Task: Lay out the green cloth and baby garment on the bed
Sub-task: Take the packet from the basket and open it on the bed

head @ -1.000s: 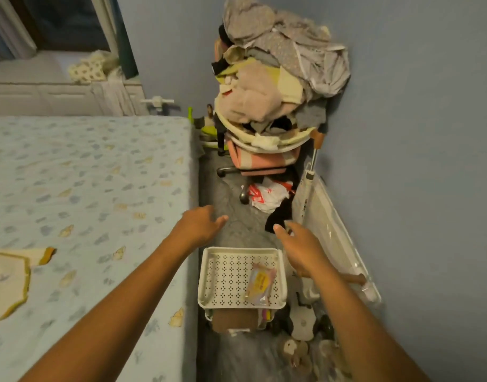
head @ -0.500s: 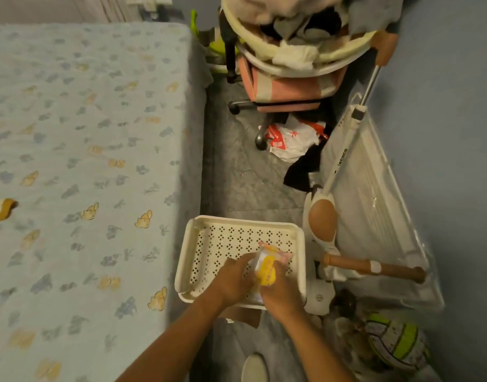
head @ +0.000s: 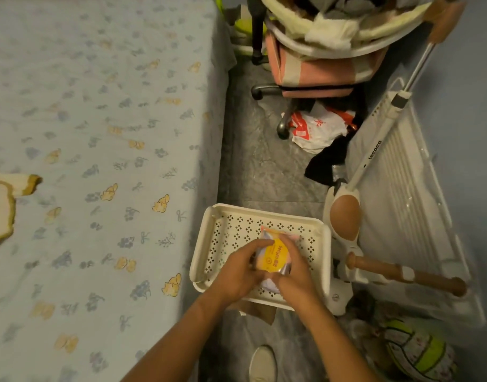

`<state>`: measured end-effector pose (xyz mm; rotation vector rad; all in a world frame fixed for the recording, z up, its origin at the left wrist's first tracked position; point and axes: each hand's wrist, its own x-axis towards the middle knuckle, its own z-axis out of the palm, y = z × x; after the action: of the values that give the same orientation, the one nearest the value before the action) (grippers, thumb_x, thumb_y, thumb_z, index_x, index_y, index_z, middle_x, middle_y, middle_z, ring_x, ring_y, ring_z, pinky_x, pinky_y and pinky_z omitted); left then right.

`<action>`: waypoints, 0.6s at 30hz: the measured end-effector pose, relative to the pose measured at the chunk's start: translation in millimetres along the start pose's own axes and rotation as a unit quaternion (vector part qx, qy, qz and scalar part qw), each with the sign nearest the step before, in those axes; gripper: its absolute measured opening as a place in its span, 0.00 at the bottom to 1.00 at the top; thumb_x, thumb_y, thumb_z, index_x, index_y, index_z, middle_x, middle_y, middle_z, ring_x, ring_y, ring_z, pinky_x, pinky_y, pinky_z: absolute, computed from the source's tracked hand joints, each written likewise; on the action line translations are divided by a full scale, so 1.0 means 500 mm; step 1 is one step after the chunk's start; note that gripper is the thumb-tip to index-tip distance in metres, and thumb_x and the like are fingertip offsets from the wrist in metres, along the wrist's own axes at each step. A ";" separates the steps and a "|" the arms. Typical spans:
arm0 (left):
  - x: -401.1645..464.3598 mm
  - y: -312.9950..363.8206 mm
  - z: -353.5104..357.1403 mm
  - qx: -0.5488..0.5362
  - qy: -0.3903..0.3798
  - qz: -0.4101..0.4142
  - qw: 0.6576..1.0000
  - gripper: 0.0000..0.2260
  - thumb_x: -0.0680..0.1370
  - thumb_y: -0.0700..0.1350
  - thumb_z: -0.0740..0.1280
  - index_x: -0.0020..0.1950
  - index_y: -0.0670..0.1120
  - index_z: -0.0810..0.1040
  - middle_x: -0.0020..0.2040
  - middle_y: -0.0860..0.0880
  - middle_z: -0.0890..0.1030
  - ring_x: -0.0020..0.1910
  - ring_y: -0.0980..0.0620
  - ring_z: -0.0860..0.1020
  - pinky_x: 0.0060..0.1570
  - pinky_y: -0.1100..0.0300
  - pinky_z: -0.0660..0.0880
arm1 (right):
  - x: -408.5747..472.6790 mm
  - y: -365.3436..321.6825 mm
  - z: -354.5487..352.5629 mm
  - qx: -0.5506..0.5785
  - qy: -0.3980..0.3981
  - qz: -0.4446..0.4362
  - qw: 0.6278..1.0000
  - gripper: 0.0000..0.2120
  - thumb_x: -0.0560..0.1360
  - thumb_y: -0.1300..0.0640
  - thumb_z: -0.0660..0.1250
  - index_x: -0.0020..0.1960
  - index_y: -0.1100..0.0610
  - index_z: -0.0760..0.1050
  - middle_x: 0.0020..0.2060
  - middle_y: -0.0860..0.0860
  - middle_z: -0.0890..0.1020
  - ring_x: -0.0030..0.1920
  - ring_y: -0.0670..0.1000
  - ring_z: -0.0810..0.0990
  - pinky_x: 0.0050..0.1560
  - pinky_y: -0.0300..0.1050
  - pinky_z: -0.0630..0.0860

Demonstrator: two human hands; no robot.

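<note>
A small plastic packet with a yellow label lies in a cream perforated basket on the floor beside the bed. My left hand and my right hand both grip this packet from either side. The bed fills the left, covered by a pale blue flowered sheet. A cream baby garment with yellow-green trim lies flat at the bed's left edge, partly cut off by the frame. No plain green cloth can be made out.
A pink chair piled with clothes stands ahead on the grey floor. A white and red plastic bag lies under it. A folded stroller frame leans against the right wall, and a ball sits at the lower right.
My view dropped from the wall and clothes pile down to the basket. Both hands came down from open in the air onto the packet and closed on it.
</note>
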<state>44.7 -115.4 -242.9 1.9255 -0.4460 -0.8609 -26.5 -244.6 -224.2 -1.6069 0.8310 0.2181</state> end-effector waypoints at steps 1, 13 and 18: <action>-0.010 0.012 -0.020 0.002 0.015 0.002 1.000 0.26 0.70 0.39 0.75 0.64 0.58 0.75 0.59 0.56 0.79 0.55 0.59 0.78 0.51 0.62 0.77 | -0.005 -0.019 0.005 0.010 -0.008 -0.010 1.000 0.40 0.68 0.76 0.69 0.67 0.39 0.67 0.68 0.47 0.70 0.66 0.48 0.70 0.60 0.42 0.73; -0.323 0.052 -0.359 -0.023 0.295 0.039 0.954 0.08 0.74 0.48 0.73 0.52 0.57 0.81 0.53 0.57 0.80 0.48 0.56 0.81 0.40 0.59 0.82 | -0.172 -0.274 0.319 0.002 -0.151 -0.164 0.975 0.40 0.75 0.70 0.66 0.66 0.27 0.63 0.63 0.45 0.69 0.63 0.45 0.72 0.49 0.33 0.75; -0.553 -0.065 -0.517 0.072 0.349 0.048 0.933 0.02 0.72 0.47 0.73 0.44 0.53 0.83 0.55 0.57 0.76 0.53 0.60 0.78 0.50 0.66 0.77 | -0.318 -0.275 0.563 -0.026 -0.196 -0.166 0.966 0.38 0.75 0.67 0.67 0.74 0.35 0.61 0.63 0.46 0.68 0.60 0.45 0.71 0.45 0.31 0.73</action>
<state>41.1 230.9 -86.9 2.1669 -0.1679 -0.0448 30.9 75.0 -89.7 -1.6519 0.2495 0.3059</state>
